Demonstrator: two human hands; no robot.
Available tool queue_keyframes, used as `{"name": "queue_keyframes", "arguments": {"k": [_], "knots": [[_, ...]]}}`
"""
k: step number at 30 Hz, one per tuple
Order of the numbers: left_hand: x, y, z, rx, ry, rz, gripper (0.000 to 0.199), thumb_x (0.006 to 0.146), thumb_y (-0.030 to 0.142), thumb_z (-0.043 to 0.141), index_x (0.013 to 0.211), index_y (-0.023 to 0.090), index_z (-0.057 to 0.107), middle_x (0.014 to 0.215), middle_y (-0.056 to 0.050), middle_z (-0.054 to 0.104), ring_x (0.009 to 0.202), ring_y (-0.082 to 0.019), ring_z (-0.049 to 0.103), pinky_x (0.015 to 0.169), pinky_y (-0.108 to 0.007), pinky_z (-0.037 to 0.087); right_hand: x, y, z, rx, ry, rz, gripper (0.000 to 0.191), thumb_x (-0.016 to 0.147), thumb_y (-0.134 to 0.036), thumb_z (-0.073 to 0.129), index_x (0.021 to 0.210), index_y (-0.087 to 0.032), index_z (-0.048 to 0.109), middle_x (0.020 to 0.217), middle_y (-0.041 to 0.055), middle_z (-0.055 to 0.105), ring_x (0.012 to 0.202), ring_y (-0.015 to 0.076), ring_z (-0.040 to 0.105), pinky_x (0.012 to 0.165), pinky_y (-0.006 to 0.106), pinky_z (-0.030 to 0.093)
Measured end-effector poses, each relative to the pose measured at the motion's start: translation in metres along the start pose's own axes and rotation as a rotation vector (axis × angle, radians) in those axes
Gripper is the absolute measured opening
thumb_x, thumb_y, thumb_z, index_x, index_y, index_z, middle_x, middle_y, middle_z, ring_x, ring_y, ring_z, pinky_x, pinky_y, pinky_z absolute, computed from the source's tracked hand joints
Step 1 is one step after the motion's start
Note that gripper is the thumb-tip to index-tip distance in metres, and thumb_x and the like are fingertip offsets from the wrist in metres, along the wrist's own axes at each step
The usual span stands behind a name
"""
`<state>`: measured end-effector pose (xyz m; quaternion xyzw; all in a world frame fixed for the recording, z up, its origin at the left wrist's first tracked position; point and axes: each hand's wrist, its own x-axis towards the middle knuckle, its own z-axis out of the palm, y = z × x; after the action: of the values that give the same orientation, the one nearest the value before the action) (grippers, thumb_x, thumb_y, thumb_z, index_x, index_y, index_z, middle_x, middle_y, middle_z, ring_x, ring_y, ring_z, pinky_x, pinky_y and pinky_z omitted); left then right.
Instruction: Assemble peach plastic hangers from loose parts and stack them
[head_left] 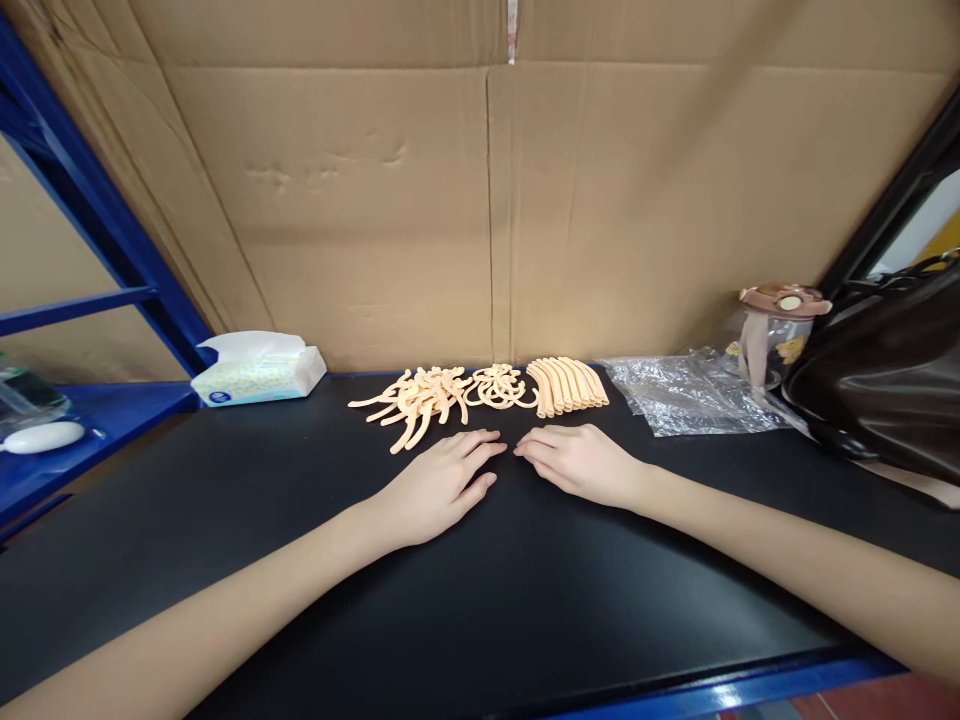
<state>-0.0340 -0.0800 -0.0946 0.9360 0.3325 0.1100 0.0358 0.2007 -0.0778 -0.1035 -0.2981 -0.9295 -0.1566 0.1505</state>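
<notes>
Head view: both hands lie palm-down on the black surface (525,600), holding nothing. The left hand (439,485) and right hand (577,462) have fingers loosely spread and flat, tips nearly meeting. Just beyond them lie peach rubber tubes (568,384), a neat row with long axes running away from the person, beside a tangled pile (420,397) pointing every way. The middle curled pieces (498,386) are hard to make out.

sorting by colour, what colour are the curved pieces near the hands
Pale peach-orange curved pieces, head view.
</notes>
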Motion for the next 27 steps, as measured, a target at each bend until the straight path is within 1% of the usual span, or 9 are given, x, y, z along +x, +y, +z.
{"name": "queue_keyframes", "arguments": {"k": [4,7,9,11,15,18,20,24,27], "knots": [[0.003,0.002,0.001,0.008,0.029,-0.001,0.036,0.096,0.032,0.034,0.128,0.021,0.045,0.133,-0.006,0.047,0.120,-0.021,0.045,0.103,-0.039,0.036,-0.005,0.002,-0.003,0.024,-0.004,0.036,0.025,0.094,-0.021,0.039,0.105,-0.016,0.061,0.099,0.0051,0.067,0.080,0.0135,0.065,0.064,0.023,0.048],[0.004,0.003,0.002,0.012,0.037,0.004,0.035,0.096,0.032,0.035,0.127,0.021,0.046,0.132,-0.006,0.048,0.118,-0.022,0.046,0.102,-0.039,0.037,-0.010,0.011,-0.014,0.004,0.067,0.112,0.027,0.095,-0.025,0.038,0.101,-0.018,0.063,0.096,0.0034,0.069,0.080,0.0136,0.065,0.065,0.023,0.046],[0.003,0.004,0.001,0.004,0.038,0.004,0.034,0.096,0.031,0.034,0.126,0.021,0.046,0.131,-0.006,0.048,0.118,-0.022,0.047,0.101,-0.039,0.038,-0.013,0.022,-0.025,-0.042,0.140,0.197,0.028,0.094,-0.025,0.037,0.097,-0.019,0.064,0.095,0.0036,0.069,0.084,0.0155,0.064,0.070,0.025,0.045],[0.003,0.004,0.000,-0.003,0.035,0.005,0.034,0.096,0.031,0.034,0.126,0.021,0.046,0.131,-0.007,0.049,0.117,-0.022,0.047,0.101,-0.040,0.038,-0.017,0.039,-0.036,-0.103,0.192,0.333,0.028,0.094,-0.027,0.038,0.096,-0.018,0.065,0.095,0.0050,0.069,0.087,0.0181,0.062,0.074,0.028,0.044],[0.002,0.006,-0.002,-0.002,0.026,-0.003,0.034,0.096,0.031,0.033,0.127,0.021,0.045,0.132,-0.007,0.048,0.118,-0.022,0.047,0.103,-0.041,0.036,-0.024,0.074,-0.047,-0.226,0.108,0.512,0.032,0.093,-0.029,0.036,0.101,-0.016,0.064,0.094,0.0085,0.068,0.091,0.0234,0.058,0.076,0.032,0.042],[0.002,0.007,-0.002,0.002,0.024,-0.005,0.035,0.096,0.031,0.034,0.127,0.021,0.045,0.133,-0.007,0.048,0.119,-0.022,0.047,0.102,-0.039,0.037,-0.030,0.090,-0.042,-0.240,0.046,0.528,0.033,0.094,-0.026,0.034,0.104,-0.015,0.064,0.096,0.0088,0.067,0.091,0.0243,0.057,0.079,0.034,0.041],[0.002,0.007,-0.002,0.004,0.019,-0.006,0.035,0.096,0.031,0.033,0.128,0.021,0.045,0.134,-0.006,0.047,0.119,-0.022,0.046,0.102,-0.038,0.037,-0.032,0.094,-0.036,-0.228,0.031,0.535,0.033,0.094,-0.026,0.034,0.108,-0.015,0.062,0.098,0.0085,0.066,0.093,0.0246,0.057,0.082,0.035,0.039],[0.001,0.007,-0.002,0.005,0.013,-0.010,0.036,0.097,0.032,0.033,0.129,0.021,0.044,0.135,-0.006,0.046,0.121,-0.021,0.045,0.103,-0.038,0.036,-0.033,0.089,-0.024,-0.180,0.032,0.637,0.034,0.094,-0.033,0.036,0.113,-0.016,0.058,0.101,0.0090,0.066,0.098,0.0262,0.056,0.085,0.037,0.037],[0.000,0.007,-0.001,0.016,0.003,-0.006,0.036,0.097,0.032,0.033,0.129,0.021,0.044,0.135,-0.006,0.046,0.122,-0.022,0.044,0.103,-0.038,0.036,-0.030,0.082,-0.018,-0.155,0.022,0.692,0.035,0.094,-0.037,0.035,0.110,-0.016,0.059,0.103,0.0089,0.066,0.098,0.0257,0.057,0.085,0.037,0.038]]}}
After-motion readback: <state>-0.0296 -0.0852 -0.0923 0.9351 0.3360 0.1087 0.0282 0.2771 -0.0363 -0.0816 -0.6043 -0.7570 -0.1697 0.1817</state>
